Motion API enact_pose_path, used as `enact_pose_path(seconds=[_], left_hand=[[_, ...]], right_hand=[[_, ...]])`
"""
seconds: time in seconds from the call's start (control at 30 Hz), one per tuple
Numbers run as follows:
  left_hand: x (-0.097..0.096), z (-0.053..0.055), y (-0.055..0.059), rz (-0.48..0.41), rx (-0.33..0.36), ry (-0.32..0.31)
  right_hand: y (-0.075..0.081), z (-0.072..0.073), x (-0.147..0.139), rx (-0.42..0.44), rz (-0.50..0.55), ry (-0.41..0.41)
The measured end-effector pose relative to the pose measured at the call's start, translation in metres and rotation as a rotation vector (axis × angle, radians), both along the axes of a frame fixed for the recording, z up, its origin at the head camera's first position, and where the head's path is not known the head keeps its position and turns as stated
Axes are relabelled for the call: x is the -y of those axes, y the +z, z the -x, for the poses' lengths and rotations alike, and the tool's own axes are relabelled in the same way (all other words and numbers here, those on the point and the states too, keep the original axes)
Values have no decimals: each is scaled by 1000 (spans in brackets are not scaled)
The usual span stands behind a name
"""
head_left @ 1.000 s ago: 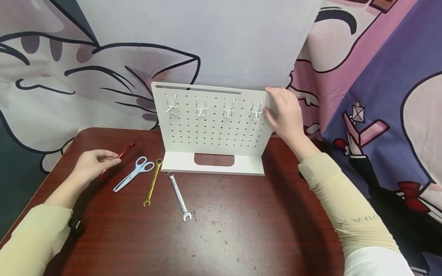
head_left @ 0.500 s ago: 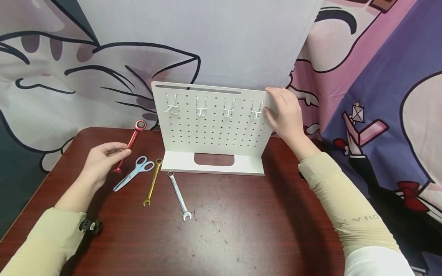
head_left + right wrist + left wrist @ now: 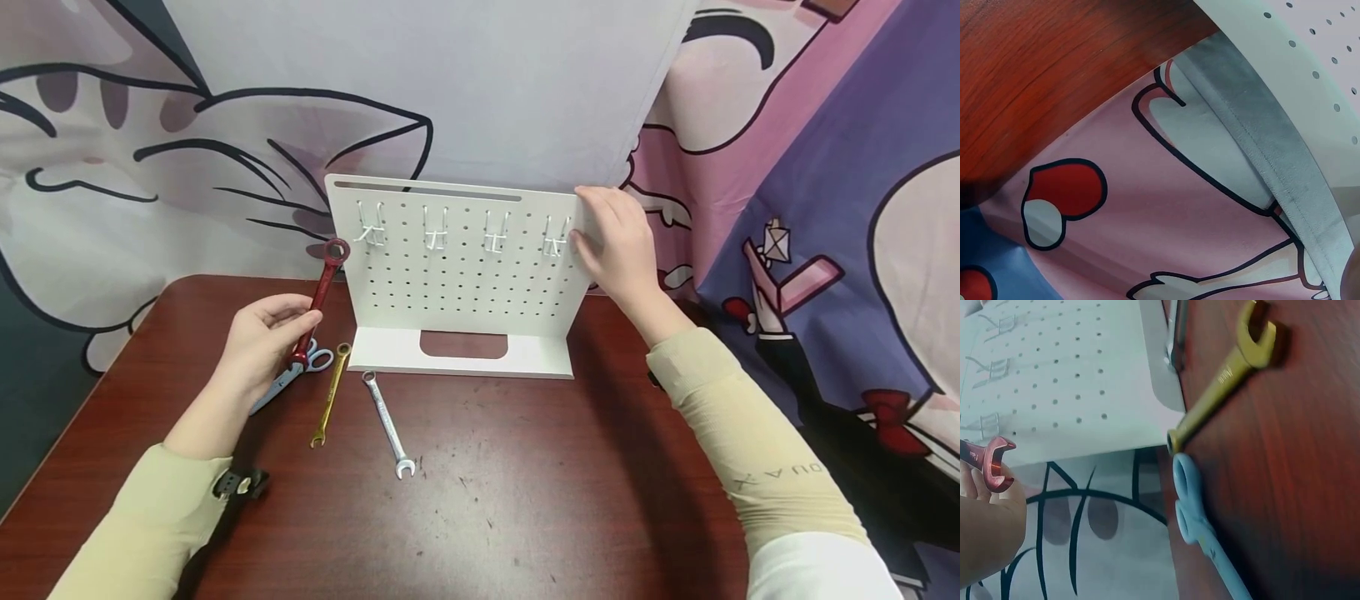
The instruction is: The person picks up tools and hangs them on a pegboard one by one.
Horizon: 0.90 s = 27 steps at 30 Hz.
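My left hand (image 3: 266, 340) pinches a red combination wrench (image 3: 324, 283) by its shaft, ring end up, just left of the white pegboard stand (image 3: 465, 283). In the left wrist view the open end of the red wrench (image 3: 999, 464) sticks out past the fingers. At the board's upper right edge my right hand (image 3: 618, 242) grips the panel, thumb on the front face. Several white wire hooks (image 3: 435, 229) hang in a row on the board. Light blue scissors (image 3: 281, 387) lie on the table, partly hidden behind the red wrench and left hand.
Between the scissors and the board's front lie a gold wrench (image 3: 330, 396) and a silver wrench (image 3: 388, 425). They rest on a dark red wooden table (image 3: 525, 492). A printed cloth (image 3: 510, 92) hangs directly behind the board.
My left hand has lifted the red wrench off the table, turned it more upright and carried it right, towards the board. The right hand keeps its grip on the board.
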<state>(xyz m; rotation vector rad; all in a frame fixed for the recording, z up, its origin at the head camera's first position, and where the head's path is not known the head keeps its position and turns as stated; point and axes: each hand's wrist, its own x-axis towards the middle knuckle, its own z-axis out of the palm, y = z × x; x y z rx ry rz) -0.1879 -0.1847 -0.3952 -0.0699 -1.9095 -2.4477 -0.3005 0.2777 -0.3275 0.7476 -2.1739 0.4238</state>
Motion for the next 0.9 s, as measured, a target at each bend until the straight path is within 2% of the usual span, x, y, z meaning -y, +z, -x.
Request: enact_pose_path(seconds=[0.37, 0.9], left_hand=[[-18, 11, -3, -3, 28, 7], [-26, 31, -10, -7, 79, -2]], right_hand=[[1, 0, 1, -3, -8, 1], [1, 1, 0, -12, -6, 7]])
